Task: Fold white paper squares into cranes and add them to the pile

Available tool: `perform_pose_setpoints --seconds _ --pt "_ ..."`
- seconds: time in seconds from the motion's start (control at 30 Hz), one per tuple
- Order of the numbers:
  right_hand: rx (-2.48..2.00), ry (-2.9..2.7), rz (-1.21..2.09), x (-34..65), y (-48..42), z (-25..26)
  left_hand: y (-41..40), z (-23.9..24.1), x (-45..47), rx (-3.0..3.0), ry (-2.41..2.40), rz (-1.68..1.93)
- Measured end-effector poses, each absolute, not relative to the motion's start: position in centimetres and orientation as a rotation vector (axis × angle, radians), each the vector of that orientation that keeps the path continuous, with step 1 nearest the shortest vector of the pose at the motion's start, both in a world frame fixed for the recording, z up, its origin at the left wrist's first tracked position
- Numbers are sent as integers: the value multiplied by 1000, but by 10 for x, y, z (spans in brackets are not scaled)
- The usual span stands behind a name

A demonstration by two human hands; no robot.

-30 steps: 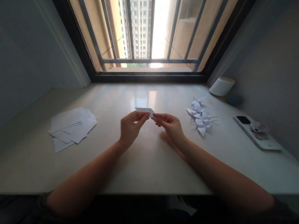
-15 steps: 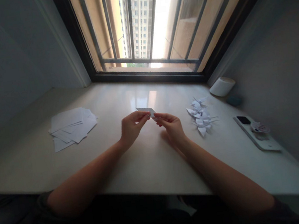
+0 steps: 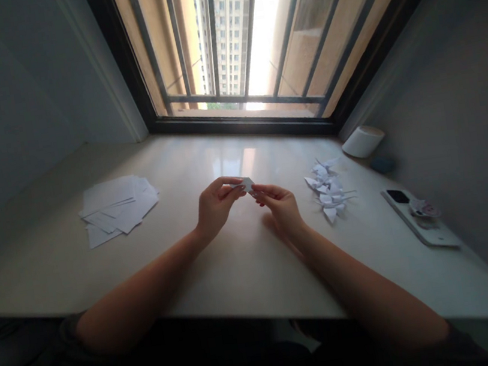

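We note a barred window [image 3: 251, 42] across the far side. Its dark lower frame meets the far edge of a pale tabletop [image 3: 238, 268]. The tabletop runs between the left wall and the right wall, and its near edge crosses in front of both forearms.

A loose stack of white sheets [image 3: 115, 207] lies on the left, well apart from the hands, with bare surface between them.

The left hand [image 3: 215, 205] and the right hand [image 3: 278, 205] meet at mid-table, raised a little above the surface. Open surface lies near and far of them.

A phone [image 3: 419, 216] lies near the right wall, close to the table's right edge. A pile of folded paper shapes [image 3: 329, 189] lies just right of the right hand, not touching it. A white cylinder [image 3: 363, 141] lies on its side in the far right corner.

The small folded paper [image 3: 248, 183] sits between the two hands. The thumb and fingers of each hand close tightly on it, one hand at each end. Most of it is covered.
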State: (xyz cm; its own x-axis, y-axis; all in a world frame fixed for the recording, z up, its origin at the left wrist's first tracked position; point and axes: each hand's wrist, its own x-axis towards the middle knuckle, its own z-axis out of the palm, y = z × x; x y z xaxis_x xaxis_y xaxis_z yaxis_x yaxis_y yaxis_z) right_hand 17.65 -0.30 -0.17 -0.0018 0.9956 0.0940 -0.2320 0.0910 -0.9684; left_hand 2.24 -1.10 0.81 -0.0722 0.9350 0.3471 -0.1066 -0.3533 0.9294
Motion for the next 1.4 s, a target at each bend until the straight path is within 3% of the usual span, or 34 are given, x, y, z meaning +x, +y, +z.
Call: perform_pose_setpoints --seconds 1.4 --pt "-808 -1137 1347 180 -1 -1 -9 15 21 1195 1079 1597"
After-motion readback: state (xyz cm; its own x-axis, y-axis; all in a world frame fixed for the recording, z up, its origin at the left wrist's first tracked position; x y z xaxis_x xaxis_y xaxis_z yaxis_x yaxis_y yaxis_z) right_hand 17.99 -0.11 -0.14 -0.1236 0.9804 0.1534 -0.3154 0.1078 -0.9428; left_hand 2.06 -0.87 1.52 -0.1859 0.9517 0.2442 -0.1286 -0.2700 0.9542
